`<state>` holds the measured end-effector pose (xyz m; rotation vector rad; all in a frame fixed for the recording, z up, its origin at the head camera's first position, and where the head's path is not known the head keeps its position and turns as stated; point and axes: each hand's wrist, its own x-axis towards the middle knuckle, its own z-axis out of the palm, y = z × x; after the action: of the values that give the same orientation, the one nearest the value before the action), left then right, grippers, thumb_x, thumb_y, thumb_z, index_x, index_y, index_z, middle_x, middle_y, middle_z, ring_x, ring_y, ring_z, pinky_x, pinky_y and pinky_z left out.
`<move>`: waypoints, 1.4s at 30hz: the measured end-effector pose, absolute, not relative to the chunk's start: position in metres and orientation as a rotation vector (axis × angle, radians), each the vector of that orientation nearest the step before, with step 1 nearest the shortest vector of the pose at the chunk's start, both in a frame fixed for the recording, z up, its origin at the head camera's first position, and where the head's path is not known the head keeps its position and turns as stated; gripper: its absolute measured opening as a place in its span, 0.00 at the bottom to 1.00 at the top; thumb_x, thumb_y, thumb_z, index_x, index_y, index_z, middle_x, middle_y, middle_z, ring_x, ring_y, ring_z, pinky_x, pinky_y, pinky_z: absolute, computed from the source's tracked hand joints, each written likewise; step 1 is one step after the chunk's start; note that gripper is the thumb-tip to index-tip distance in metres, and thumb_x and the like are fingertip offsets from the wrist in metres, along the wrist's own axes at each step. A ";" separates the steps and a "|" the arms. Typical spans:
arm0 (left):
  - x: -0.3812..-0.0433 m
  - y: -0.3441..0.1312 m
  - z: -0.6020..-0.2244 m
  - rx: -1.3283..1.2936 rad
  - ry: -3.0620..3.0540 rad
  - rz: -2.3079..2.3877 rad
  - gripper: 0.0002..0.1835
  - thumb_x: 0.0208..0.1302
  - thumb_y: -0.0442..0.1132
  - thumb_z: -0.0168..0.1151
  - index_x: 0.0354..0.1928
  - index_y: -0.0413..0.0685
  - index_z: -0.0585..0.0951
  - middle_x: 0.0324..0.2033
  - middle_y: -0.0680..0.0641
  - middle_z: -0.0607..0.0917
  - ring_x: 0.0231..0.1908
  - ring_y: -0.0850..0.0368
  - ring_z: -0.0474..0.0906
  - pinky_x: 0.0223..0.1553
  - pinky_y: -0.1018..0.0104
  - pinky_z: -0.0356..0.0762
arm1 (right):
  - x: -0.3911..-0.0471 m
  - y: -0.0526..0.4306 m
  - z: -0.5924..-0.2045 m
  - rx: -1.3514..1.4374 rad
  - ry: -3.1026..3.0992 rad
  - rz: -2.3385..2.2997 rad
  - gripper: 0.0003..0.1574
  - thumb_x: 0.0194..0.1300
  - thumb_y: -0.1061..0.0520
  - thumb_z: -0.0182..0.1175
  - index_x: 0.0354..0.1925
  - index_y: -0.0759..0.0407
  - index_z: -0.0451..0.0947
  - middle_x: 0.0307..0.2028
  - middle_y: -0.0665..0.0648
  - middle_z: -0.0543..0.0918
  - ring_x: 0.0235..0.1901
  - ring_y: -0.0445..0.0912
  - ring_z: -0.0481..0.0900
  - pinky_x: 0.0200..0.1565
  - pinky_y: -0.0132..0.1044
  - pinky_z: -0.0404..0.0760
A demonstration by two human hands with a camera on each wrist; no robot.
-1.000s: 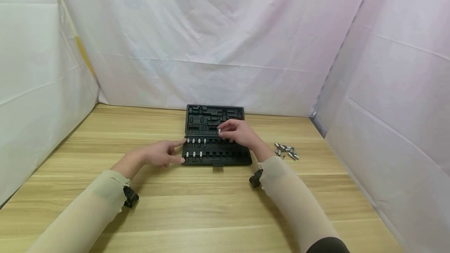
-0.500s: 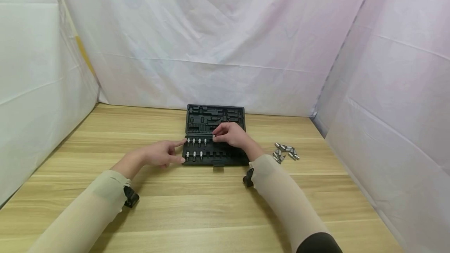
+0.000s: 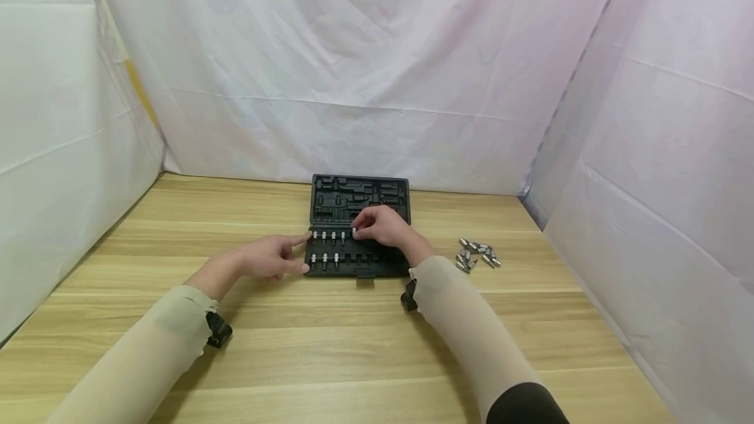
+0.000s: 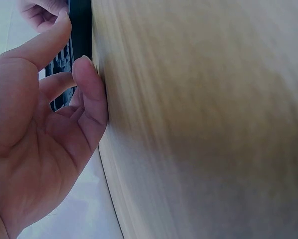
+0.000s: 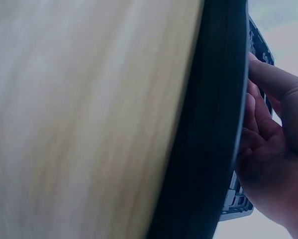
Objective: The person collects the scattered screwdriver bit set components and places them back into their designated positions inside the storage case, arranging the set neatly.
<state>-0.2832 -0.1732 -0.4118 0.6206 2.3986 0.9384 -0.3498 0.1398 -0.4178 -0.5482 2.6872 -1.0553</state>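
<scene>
A black plastic socket case (image 3: 389,269) lies unfolded on the table in the head view. Its near half has two rows of slots; silver sockets (image 3: 334,237) stand in the left part of both rows. At the case's left edge, my left hand (image 3: 268,258) touches it with outstretched thumb and index finger. My right hand (image 3: 385,226) pinches a small silver socket (image 3: 354,231) over the back row, just right of the seated ones. Fingers hide part of that socket, and whether it sits in a slot I cannot tell. In the right wrist view the case's wall (image 5: 208,119) hides the fingertips.
Several loose sockets (image 3: 489,259) lie in a small heap right of the case. The case's far half (image 3: 359,180), with moulded recesses, lies by the white cloth backdrop (image 3: 353,84). White cloth walls stand on both sides of the wooden table (image 3: 330,358).
My right hand has moved left along the back row with the socket and come lower, close to the seated sockets. My left hand has stayed at the case's edge.
</scene>
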 end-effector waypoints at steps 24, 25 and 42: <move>-0.285 -0.173 -0.412 0.620 2.394 0.941 0.51 0.77 0.52 0.70 0.90 0.52 0.52 0.35 0.45 0.79 0.32 0.54 0.78 0.35 0.61 0.83 | -0.352 0.142 -0.422 -0.504 2.641 -1.039 0.11 0.75 0.53 0.74 0.53 0.48 0.91 0.47 0.53 0.88 0.48 0.49 0.82 0.55 0.47 0.84; -0.285 -0.173 -0.412 0.619 2.394 0.943 0.51 0.77 0.52 0.70 0.90 0.53 0.52 0.35 0.45 0.79 0.32 0.54 0.78 0.35 0.61 0.83 | -0.352 0.142 -0.422 -0.508 2.640 -1.041 0.10 0.75 0.53 0.74 0.53 0.48 0.90 0.47 0.53 0.87 0.47 0.48 0.82 0.55 0.47 0.83; -0.285 -0.174 -0.412 0.608 2.394 0.949 0.50 0.77 0.51 0.70 0.90 0.53 0.52 0.35 0.45 0.78 0.32 0.53 0.79 0.36 0.59 0.83 | -0.353 0.141 -0.421 -0.531 2.626 -1.003 0.06 0.76 0.53 0.72 0.49 0.47 0.93 0.51 0.51 0.92 0.52 0.47 0.86 0.60 0.49 0.86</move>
<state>-0.2848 -0.1744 -0.4119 0.6083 2.3940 0.9489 -0.3528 0.1414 -0.4207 -0.5315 2.6260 -1.0027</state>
